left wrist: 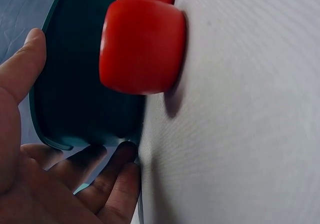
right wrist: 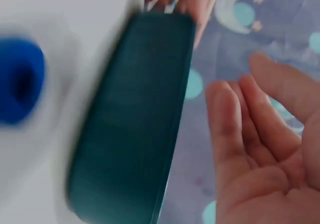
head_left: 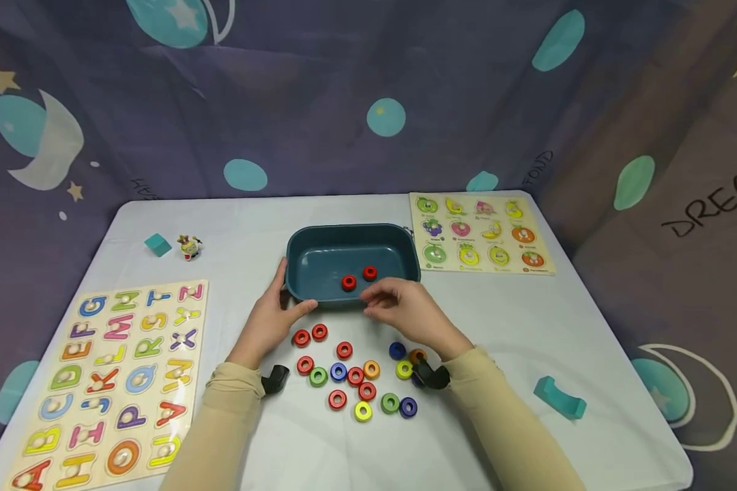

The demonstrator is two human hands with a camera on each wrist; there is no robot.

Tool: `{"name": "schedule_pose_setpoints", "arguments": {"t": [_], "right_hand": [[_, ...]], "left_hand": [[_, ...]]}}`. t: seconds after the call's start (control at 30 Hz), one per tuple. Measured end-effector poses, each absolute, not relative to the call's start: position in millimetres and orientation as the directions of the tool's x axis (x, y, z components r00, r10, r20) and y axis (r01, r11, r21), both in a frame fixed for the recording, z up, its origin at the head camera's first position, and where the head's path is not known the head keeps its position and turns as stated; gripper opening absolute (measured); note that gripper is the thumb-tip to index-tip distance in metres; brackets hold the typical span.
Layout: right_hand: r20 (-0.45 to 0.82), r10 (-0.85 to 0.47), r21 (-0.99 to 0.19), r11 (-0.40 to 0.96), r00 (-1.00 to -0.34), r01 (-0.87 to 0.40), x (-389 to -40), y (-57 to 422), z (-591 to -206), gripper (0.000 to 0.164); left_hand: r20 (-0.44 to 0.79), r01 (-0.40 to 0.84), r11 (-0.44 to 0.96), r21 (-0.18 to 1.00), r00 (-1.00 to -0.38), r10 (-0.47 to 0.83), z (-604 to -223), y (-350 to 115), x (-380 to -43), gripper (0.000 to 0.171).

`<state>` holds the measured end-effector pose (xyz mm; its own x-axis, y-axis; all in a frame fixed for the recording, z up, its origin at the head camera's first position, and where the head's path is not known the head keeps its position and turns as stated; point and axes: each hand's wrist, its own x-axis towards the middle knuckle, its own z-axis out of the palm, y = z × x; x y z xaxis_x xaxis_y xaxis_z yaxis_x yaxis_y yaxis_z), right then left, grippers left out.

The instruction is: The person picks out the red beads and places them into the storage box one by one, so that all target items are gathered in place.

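Note:
A dark teal plastic basin (head_left: 319, 262) stands on the table with two red rings (head_left: 348, 282) lying in it. My left hand (head_left: 270, 320) holds its left end, thumb along the near side and fingers around the corner; the left wrist view shows the same hand (left wrist: 60, 179) at the basin's wall. Over the near right rim hovers my right hand (head_left: 405, 310). In the right wrist view, that hand (right wrist: 265, 149) has its fingers loosely bent, thumb apart, nothing between them. Below the basin lie several loose rings, among them a red ring (head_left: 344, 350) and a blue ring (head_left: 396, 350).
An alphabet puzzle board (head_left: 110, 389) lies at the left, a fruit puzzle board (head_left: 482, 235) at the back right. A teal block (head_left: 157, 245) and a small figurine (head_left: 189, 247) stand at the back left. A curved teal block (head_left: 559, 397) lies at the right.

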<state>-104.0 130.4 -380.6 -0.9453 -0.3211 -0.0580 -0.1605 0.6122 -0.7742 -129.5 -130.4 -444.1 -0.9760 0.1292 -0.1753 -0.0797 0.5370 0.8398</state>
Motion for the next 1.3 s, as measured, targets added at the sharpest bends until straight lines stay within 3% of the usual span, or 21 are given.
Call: {"name": "schedule_pose_setpoints", "arguments": {"t": [0.17, 0.33, 0.6, 0.77, 1.07, 1.3], "right_hand": [[-0.155, -0.450, -0.715, 0.666, -0.880, -0.215, -58.8, 129.6, -388.3, 0.018], [-0.188, -0.473, -0.640, 0.724, -0.861, -0.258, -27.5, 130.0, -401.9, 0.015], [-0.170, -0.449, -0.535, 0.790, -0.877, -0.301, -15.7, 127.7, -418.5, 0.025], [-0.170, -0.437, -0.501, 0.810, -0.883, -0.304, -13.0, 124.7, -420.9, 0.024], [-0.149, -0.364, -0.634, 0.749, -0.920, -0.193, -13.9, 133.9, -417.0, 0.020], [-0.034, -0.149, -0.701, 0.709, -0.988, -0.083, -44.9, 152.9, -395.7, 0.031]], "left_hand": [[-0.177, -0.077, 0.537, 0.840, -0.975, 0.137, -443.1, -130.4, -129.2, 0.102], [-0.174, -0.074, 0.537, 0.840, -0.975, 0.138, -444.2, -131.3, -129.7, 0.101], [-0.168, -0.067, 0.531, 0.845, -0.975, 0.144, -444.8, -131.5, -130.2, 0.100], [-0.169, -0.067, 0.532, 0.844, -0.975, 0.145, -445.3, -130.7, -129.6, 0.102], [-0.180, -0.079, 0.532, 0.843, -0.973, 0.141, -444.4, -130.4, -129.4, 0.100], [-0.179, -0.075, 0.533, 0.843, -0.973, 0.145, -444.7, -130.2, -130.0, 0.101]]}}
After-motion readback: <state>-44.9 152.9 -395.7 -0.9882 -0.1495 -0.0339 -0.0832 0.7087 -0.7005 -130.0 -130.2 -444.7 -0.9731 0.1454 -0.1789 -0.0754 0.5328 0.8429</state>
